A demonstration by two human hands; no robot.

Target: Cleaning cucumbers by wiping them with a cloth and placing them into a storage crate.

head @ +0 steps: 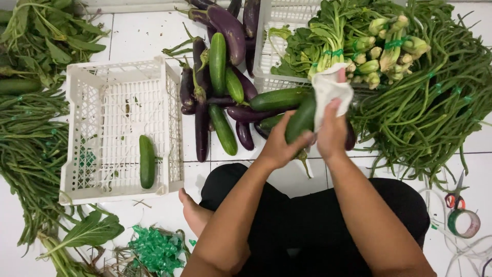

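Dark green cucumber (301,119) held upright-tilted above lap, centre-right of view. Left hand (279,146) wrapped round lower half, grip clamped on cucumber. Right hand (332,134) pressing white cloth (329,90) against cucumber's right side, grip closed on cloth, touching the cucumber through it.

Just behind hands: pile of cucumbers (218,61) and purple eggplants (228,31) lying on the floor, loosely heaped, some crossing. Behind that, white plastic crate (266,51) loaded with bundled leafy greens (318,41) tied with green bands. Right of hands, big heap of long beans (435,102) spilling over floor.

Left of pile, second white lattice crate (118,77), near but apart from hands, holding one single cucumber (147,161) lying lengthwise. Further left: more long beans (31,149) and leafy greens (46,36).

Bottom left: loose leaf (92,231), tangle of green plastic ties (156,251). Bottom right: scissors (456,195) beside roll of tape (464,223).

Surface: white tiled floor (138,36), dark grout lines, bits of plant scrap. Seated cross-legged on floor, black trousers, bare foot (192,210) showing near crate corner.
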